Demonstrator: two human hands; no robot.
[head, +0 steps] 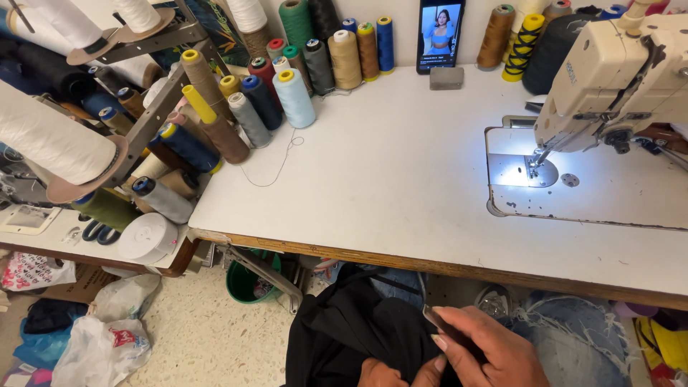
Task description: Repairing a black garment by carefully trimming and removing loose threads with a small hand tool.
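At bottom centre of the frame my right hand (481, 349) pinches a small tool (438, 319) and my left hand (378, 374) grips the black cloth (344, 333), soft, light, probably best held by its edge

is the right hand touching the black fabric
Touching: the head view shows the right hand resting on the black fabric, its fingers pinching a fold.

a single head-worn camera looks steeply down and forward from close above the white table (401, 172), with the hands (459, 355) at the frame's bottom edge.
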